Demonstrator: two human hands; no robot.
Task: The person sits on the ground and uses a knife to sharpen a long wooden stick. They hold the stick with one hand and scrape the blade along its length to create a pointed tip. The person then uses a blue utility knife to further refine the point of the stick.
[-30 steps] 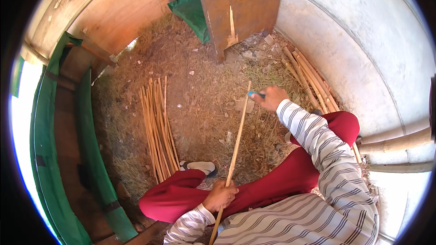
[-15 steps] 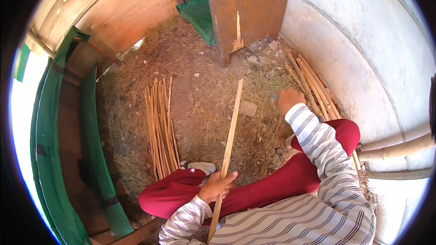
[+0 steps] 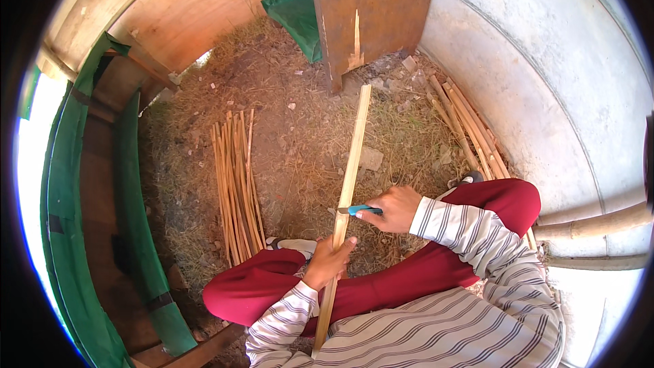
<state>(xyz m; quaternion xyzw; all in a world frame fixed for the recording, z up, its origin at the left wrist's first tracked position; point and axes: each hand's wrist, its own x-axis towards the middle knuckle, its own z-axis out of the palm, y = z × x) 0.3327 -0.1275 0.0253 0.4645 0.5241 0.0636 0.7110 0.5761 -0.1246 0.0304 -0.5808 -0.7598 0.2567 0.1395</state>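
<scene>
My left hand is wrapped round a long pale wooden strip, which slants up and away from my lap. Its near end reaches down by my striped shirt, and its far end points toward the brown cabinet. In my right hand is a small knife with a blue handle. The short blade lies against the strip, just beyond my left hand. My right fingers close round the handle and hide part of it.
A bundle of thin wooden strips lies on the ground left of me. More long strips rest along the pale wall at right. A brown cabinet stands ahead, and green-covered benches line the left side.
My right hand has come down and left, bringing the knife blade onto the strip. The strip's far end has risen slightly, while my left hand still grips it.
</scene>
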